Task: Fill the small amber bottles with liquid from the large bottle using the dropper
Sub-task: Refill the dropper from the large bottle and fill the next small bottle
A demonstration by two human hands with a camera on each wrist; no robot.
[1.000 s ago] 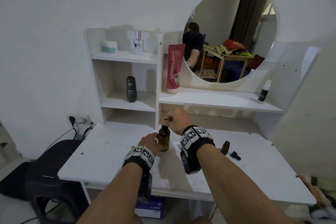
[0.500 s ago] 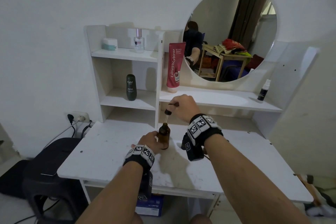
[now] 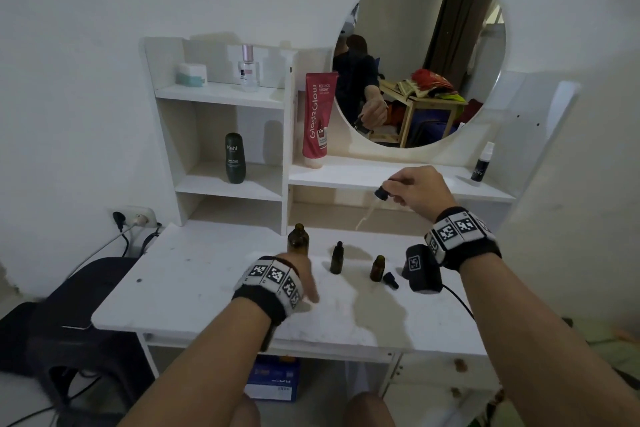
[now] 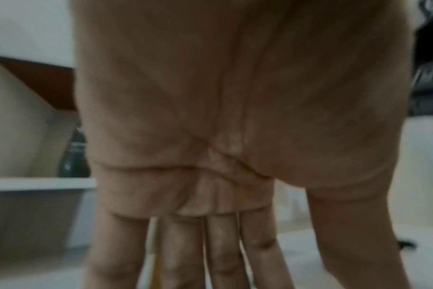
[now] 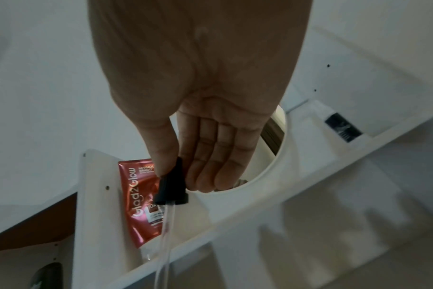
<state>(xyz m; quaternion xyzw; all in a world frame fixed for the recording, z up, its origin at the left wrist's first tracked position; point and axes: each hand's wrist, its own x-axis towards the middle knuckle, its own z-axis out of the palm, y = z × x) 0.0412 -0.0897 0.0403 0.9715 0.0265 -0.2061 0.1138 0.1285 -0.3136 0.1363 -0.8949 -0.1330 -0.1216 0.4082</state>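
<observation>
The large amber bottle point(image 3: 298, 239) stands uncapped at the middle of the white table point(image 3: 194, 284). My left hand point(image 3: 304, 284) hovers low just in front of it with straight fingers point(image 4: 185, 254) and holds nothing. To the right stand a capped small amber bottle point(image 3: 336, 258) and an uncapped one point(image 3: 377, 268), whose black cap point(image 3: 390, 280) lies beside it. Raised above these, my right hand point(image 3: 412, 189) pinches the black bulb of the dropper point(image 3: 382, 191) point(image 5: 172, 187). Its glass tube point(image 5: 165, 244) slants down to the left.
Shelves behind hold a red tube point(image 3: 318, 121), a dark green bottle point(image 3: 235, 158), a perfume bottle point(image 3: 248, 68), a jar point(image 3: 191, 74) and a spray bottle point(image 3: 482, 161). A round mirror point(image 3: 419, 55) hangs above. A black stool point(image 3: 86, 305) stands at the left.
My right hand has lifted the dropper out of the large bottle and carried it up and to the right. My left hand has let go of the large bottle and straightened its fingers.
</observation>
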